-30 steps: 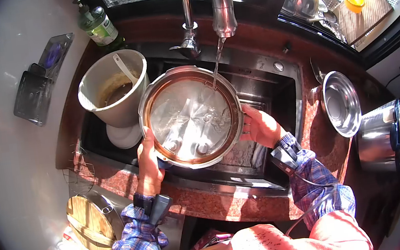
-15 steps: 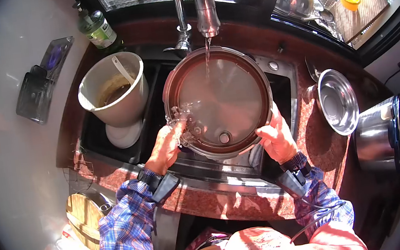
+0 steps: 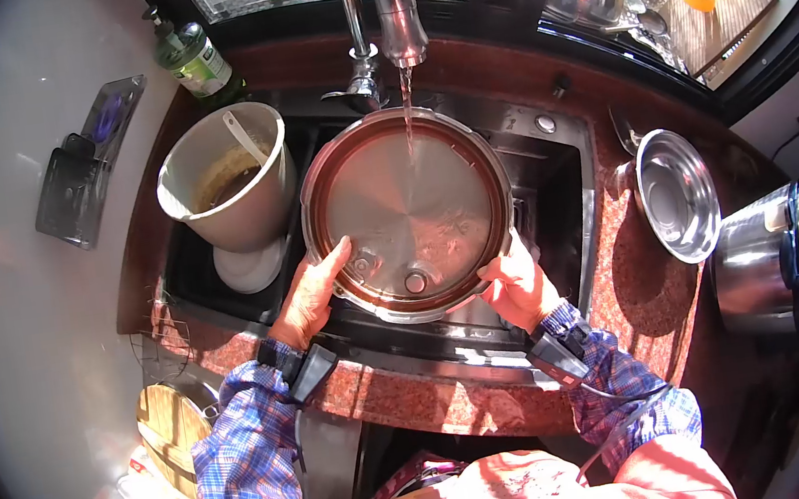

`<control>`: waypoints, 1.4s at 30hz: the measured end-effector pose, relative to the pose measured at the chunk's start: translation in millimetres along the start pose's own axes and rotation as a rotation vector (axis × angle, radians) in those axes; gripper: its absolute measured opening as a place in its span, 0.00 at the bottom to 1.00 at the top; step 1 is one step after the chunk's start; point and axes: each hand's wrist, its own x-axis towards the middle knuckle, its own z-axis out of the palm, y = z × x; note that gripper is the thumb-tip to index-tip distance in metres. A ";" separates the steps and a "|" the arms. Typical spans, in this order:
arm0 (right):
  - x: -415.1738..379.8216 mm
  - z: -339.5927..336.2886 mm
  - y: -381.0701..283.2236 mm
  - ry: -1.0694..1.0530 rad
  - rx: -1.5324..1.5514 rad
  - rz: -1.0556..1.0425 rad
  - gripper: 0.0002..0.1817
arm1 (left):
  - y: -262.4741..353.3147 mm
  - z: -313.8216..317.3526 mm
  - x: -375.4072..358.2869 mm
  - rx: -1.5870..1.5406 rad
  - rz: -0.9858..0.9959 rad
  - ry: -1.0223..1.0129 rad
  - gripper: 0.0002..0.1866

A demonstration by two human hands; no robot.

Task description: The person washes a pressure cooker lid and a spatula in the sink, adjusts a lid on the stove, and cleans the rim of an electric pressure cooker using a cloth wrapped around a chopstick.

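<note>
One close head-worn view, forward and down over both hands [image 3: 305, 300] and sink [image 3: 563, 172].

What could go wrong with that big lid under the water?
The lid is wet, and the left hand and right hand hold it by its rim, so it might slip into the sink.
Water falling from the tap could splash off it onto the sleeves or wrist gadgets.

both hands [image 3: 303, 300] apart, thumbs [image 3: 335, 256] uppermost and turned inward, sleeved forearms [image 3: 246, 462] angled forward
</note>
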 end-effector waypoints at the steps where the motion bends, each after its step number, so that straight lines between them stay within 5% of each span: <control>1: 0.7 -6.2 2.8 -0.003 -0.004 0.006 0.39 | 3.4 5.8 -2.8 -0.008 -0.005 0.012 0.21; 5: 4.8 -58.1 10.9 0.086 0.091 0.073 0.30 | -1.4 8.6 11.3 0.205 0.174 0.035 0.22; 11: 19.5 -45.9 6.1 0.159 0.290 0.258 0.21 | 27.6 39.4 7.5 0.622 0.459 0.183 0.16; 13: 20.7 -28.0 12.6 0.130 0.203 0.232 0.20 | 27.2 25.4 16.1 0.351 0.278 0.136 0.17; 15: 16.3 -10.1 10.7 0.043 0.070 0.240 0.22 | 35.6 7.5 12.0 0.471 0.183 0.140 0.18; 16: 20.1 -8.0 7.1 0.083 0.058 0.277 0.23 | 19.5 -12.1 31.6 0.696 0.385 0.184 0.17; 17: 17.7 -4.4 7.6 0.081 0.058 0.270 0.23 | 24.6 -25.6 11.6 0.451 0.020 0.024 0.16; 23: -10.5 16.3 -4.6 0.111 -0.428 0.066 0.27 | -2.5 -19.9 -1.1 0.046 -0.397 -0.009 0.17; 26: -22.0 20.4 -25.3 0.121 -0.748 -0.122 0.29 | -16.7 -7.1 17.8 -0.186 -0.427 -0.168 0.17; 32: -19.3 8.1 -47.9 0.019 -0.806 -0.398 0.33 | -15.7 22.6 72.2 -0.192 -0.313 -0.359 0.15; 35: -18.2 1.7 -51.5 0.018 -0.912 -0.386 0.35 | -7.5 26.8 89.8 -0.174 -0.317 -0.377 0.18; 38: -15.1 -11.6 -40.4 0.055 -0.952 -0.355 0.36 | -4.8 21.7 98.3 -0.151 -0.090 -0.535 0.20; 42: 1.5 3.9 -55.1 -0.004 -1.200 -0.516 0.28 | 5.5 5.5 100.9 0.148 -0.077 -0.310 0.20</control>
